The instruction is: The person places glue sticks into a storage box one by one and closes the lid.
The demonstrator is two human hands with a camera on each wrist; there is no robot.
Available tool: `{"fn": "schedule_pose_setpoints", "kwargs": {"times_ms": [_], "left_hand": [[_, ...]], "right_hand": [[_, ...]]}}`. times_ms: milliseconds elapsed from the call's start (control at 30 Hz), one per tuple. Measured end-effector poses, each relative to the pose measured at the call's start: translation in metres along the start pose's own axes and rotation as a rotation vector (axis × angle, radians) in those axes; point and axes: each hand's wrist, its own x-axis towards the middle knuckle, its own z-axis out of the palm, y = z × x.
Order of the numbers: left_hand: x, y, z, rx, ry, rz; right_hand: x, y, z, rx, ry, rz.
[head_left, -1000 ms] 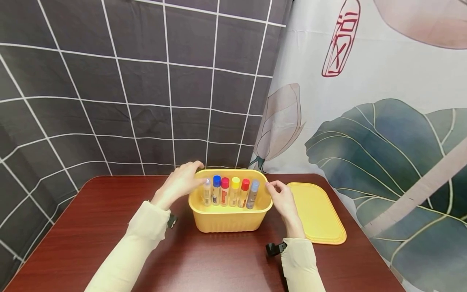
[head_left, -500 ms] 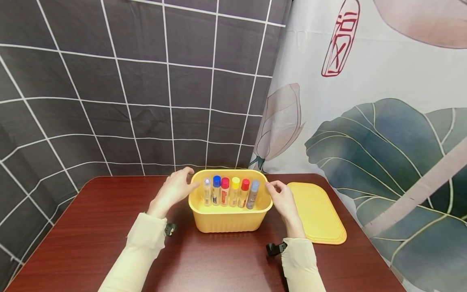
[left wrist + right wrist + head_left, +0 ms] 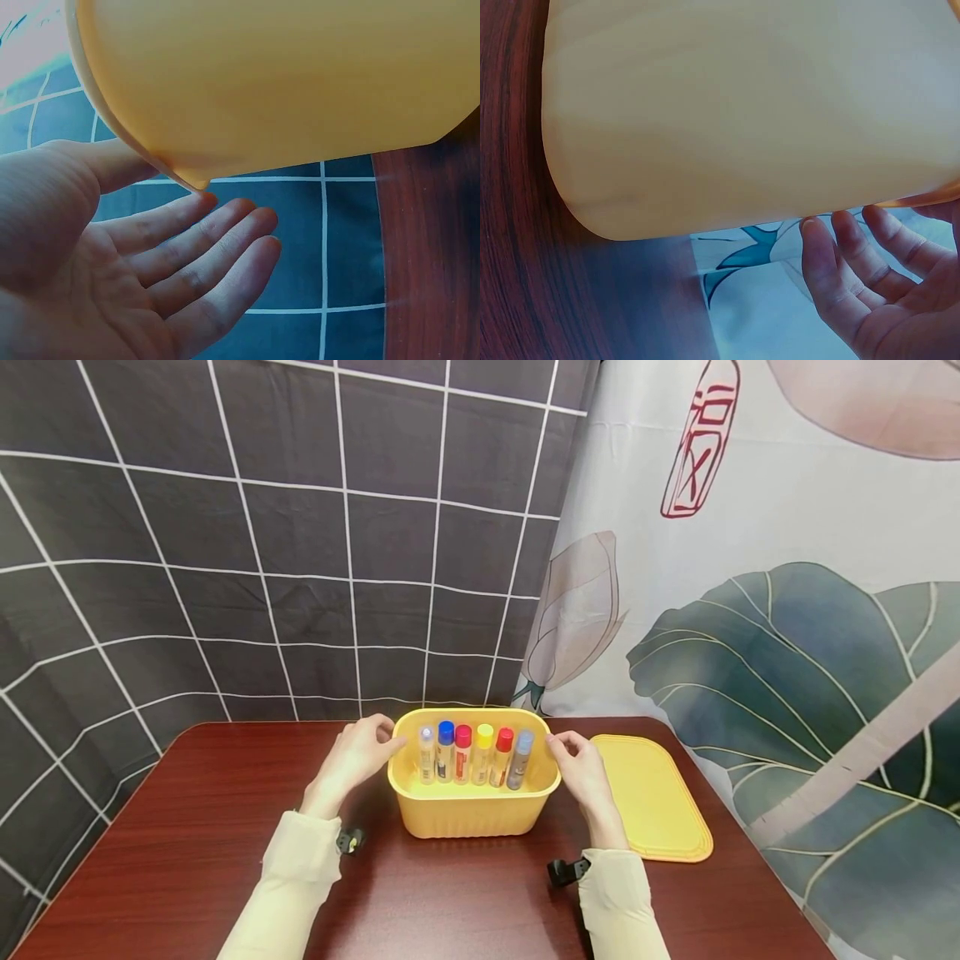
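Note:
A yellow plastic storage bin (image 3: 472,818) stands on the table, its open top facing up. Inside, several capped tubes that look like glue sticks (image 3: 462,756) stand in a row, with clear, blue, red and yellow caps. At the bin's left end is my left hand (image 3: 352,756), thumb over the rim and index fingertip right at its outer edge; the thumb tip is hidden in the left wrist view, where the other fingers (image 3: 217,289) extend loosely below. My right hand (image 3: 585,772) holds the right end, thumb at the rim and fingertips (image 3: 819,232) against the outer wall.
A flat yellow lid (image 3: 652,797) lies on the table to the right of the bin, beside the right hand. The dark red table (image 3: 465,902) backs onto a grey gridded cloth (image 3: 390,543) and a white printed curtain (image 3: 637,460).
My left hand has drawn back left from over the clear-capped tube at the row's left end to the bin's left rim. My right hand and the bin have stayed in place.

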Motion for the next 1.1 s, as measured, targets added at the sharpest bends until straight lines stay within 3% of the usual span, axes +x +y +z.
{"fn": "schedule_pose_setpoints", "kwargs": {"times_ms": [800, 1100], "left_hand": [[-0.004, -0.014, 0.020, -0.178, 0.088, -0.078], [-0.004, -0.022, 0.029, -0.245, 0.136, -0.053]], "right_hand": [[0.000, 0.000, 0.000, 0.006, -0.011, 0.006], [0.000, -0.001, 0.000, -0.003, 0.002, 0.010]]}}
